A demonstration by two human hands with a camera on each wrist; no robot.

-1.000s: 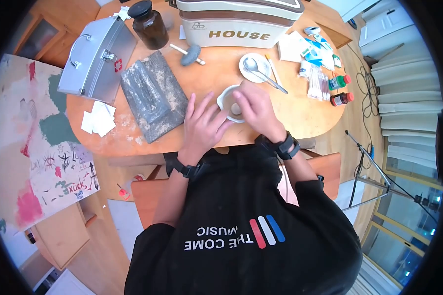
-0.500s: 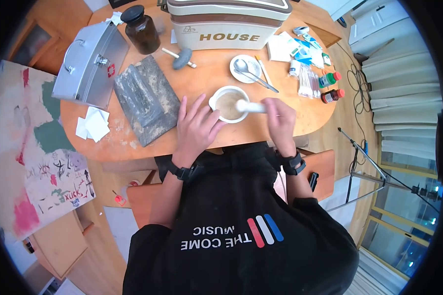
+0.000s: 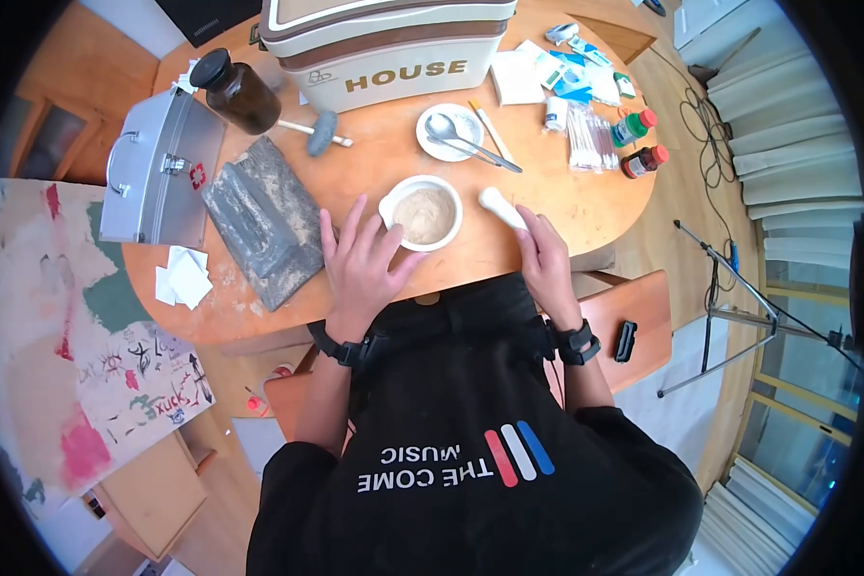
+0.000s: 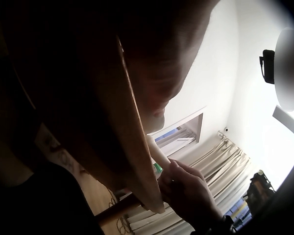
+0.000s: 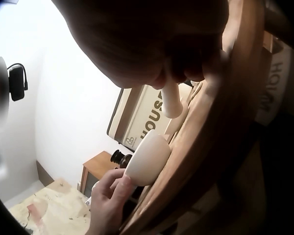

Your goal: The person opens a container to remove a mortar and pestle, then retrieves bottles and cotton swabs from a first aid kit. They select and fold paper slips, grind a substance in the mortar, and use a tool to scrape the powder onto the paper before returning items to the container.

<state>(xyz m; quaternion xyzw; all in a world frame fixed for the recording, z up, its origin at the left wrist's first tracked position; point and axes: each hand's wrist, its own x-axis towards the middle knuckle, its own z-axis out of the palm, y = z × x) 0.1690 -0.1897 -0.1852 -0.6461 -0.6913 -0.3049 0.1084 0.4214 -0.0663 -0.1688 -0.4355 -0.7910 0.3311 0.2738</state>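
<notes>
A white mortar (image 3: 457, 209) with a pouring lip stands near the table's front edge, with pale beige powder (image 3: 422, 216) inside. My left hand (image 3: 363, 267) is at its left side, fingers spread and fairly straight. The right wrist view shows the left fingers and thumb touching the wall of the mortar (image 5: 149, 159). To the right of the mortar, my right hand (image 3: 547, 261) pinches the thin end of a white pestle (image 3: 499, 205). Its rounded head points away from me, apart from the mortar. In the left wrist view, the right fingers hold the pestle (image 4: 158, 154) at the tabletop.
Behind the mortar lie a white dish (image 3: 430, 142) with a spoon (image 3: 470, 149) and a thin stick (image 3: 490, 130). A grey stone grinding trough (image 3: 269, 226), stone wheel (image 3: 322, 134) and metal case (image 3: 154, 173) are on the left. Cotton swabs (image 3: 593, 142) and small bottles (image 3: 643, 161) stand right.
The pestle came out of the mortar and moved right with my right hand, turning its head away from me. My left hand stayed by the mortar. The head view shifted.
</notes>
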